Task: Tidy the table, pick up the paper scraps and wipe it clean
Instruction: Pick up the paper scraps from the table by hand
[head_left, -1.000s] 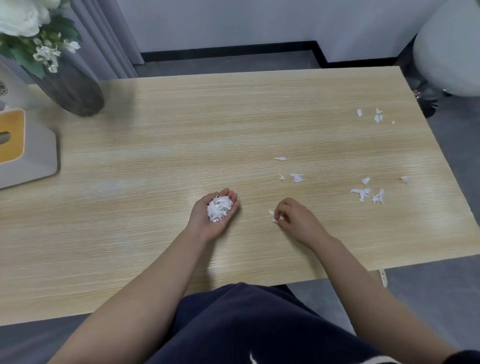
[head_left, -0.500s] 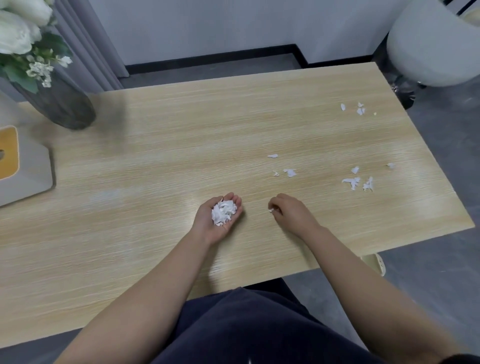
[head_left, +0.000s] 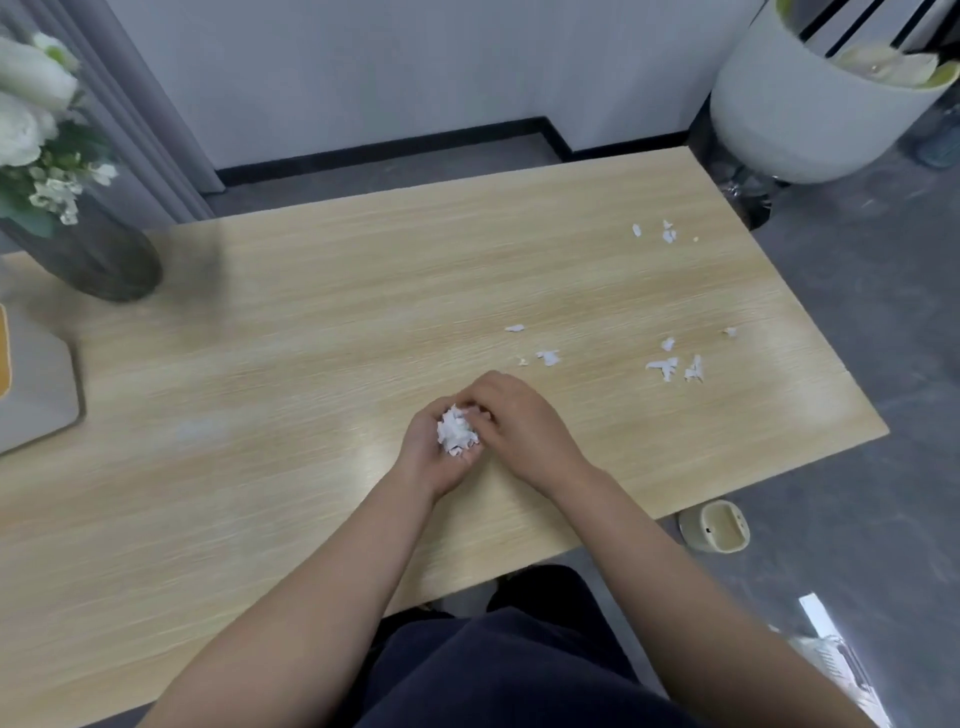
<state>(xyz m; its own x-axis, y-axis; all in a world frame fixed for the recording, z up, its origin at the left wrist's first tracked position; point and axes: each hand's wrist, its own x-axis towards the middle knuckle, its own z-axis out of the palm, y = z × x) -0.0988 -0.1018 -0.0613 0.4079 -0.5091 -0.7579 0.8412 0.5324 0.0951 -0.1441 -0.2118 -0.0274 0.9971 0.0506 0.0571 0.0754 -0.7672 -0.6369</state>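
My left hand (head_left: 423, 460) lies palm up on the wooden table (head_left: 311, 338), cupped around a wad of white paper scraps (head_left: 455, 431). My right hand (head_left: 524, 426) is pressed against it from the right, fingertips on the wad. Loose white scraps remain on the table: a few just beyond my hands (head_left: 546, 356), a cluster to the right (head_left: 670, 366), one near the right edge (head_left: 730, 331), and a small group at the far right corner (head_left: 666, 234).
A dark vase of white flowers (head_left: 98, 254) stands at the far left. A grey tissue box (head_left: 36, 384) sits at the left edge. A white round chair (head_left: 795, 109) stands past the far right corner. A small cream bin (head_left: 716, 527) is on the floor.
My right hand lifted a scrap off the table and moved left onto the wad in my left palm. The view shifted right and down.
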